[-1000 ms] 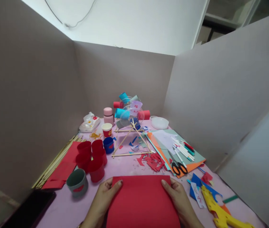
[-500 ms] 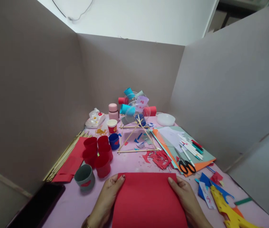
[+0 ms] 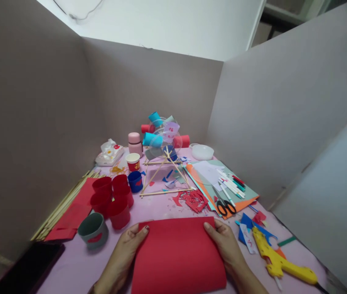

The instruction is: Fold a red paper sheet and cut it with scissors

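Observation:
A sheet of red paper (image 3: 177,257) is stretched between my two hands above the pink table, its near part curving down. My left hand (image 3: 130,247) pinches the left edge near the top corner, thumb on top. At the upper right corner, my right hand (image 3: 224,241) grips the same sheet with its thumb on the face. Left of the sheet stand several red paper cups (image 3: 119,214), a grey-green paper cup (image 3: 92,232) with a red patch, and a blue one (image 3: 135,182). Red paper scraps (image 3: 193,200) lie just beyond the sheet.
A wheel model (image 3: 164,141) on a stick frame (image 3: 166,192) stands at the back. Scissors (image 3: 226,207) and markers (image 3: 233,185) lie on coloured sheets at right, with a yellow glue gun (image 3: 279,261) nearer. At left are a phone (image 3: 27,267), red sheets (image 3: 77,210) and sticks (image 3: 59,206).
The view has swung slightly right, so everything sits further left. The red sheet is still in both hands; its lower edge now shows and more of the glue gun is visible.

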